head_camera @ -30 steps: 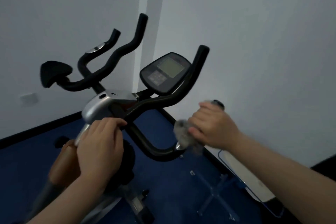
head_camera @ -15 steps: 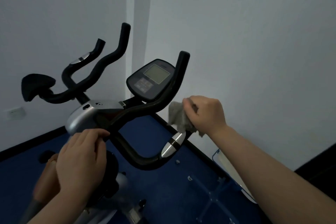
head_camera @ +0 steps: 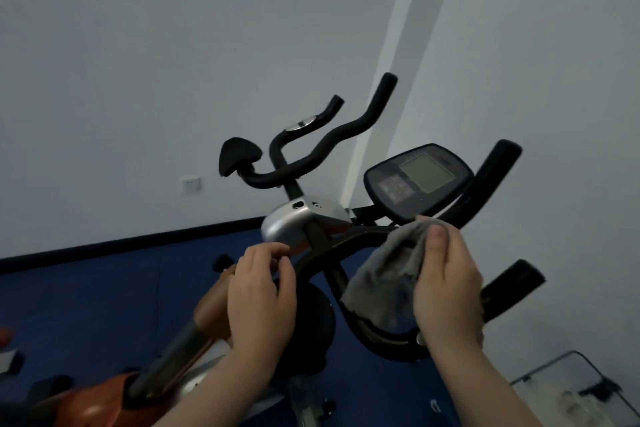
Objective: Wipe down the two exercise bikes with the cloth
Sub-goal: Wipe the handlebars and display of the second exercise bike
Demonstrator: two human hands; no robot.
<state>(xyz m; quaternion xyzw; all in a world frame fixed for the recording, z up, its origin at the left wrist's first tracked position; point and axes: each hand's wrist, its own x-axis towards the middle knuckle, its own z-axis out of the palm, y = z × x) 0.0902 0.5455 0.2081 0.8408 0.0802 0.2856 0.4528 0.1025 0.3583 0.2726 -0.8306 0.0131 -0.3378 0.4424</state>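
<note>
The right hand grips a crumpled grey cloth, thumb on top and fingers curled round it, pressing the cloth against the black curved handlebar of the nearer exercise bike. Just above that grip sits the bike's dark oval console with a pale screen; most of the cloth hangs left of and below the hand, draped over the bar. To the left of the grip, the left hand rests with loosely curled fingers at the junction of the handlebar and the silver stem housing; whether it actually clasps the bar is hard to tell, since its fingertips hide the contact. Beyond both hands stands a second set of black handlebars against the white wall, over blue flooring.
</note>
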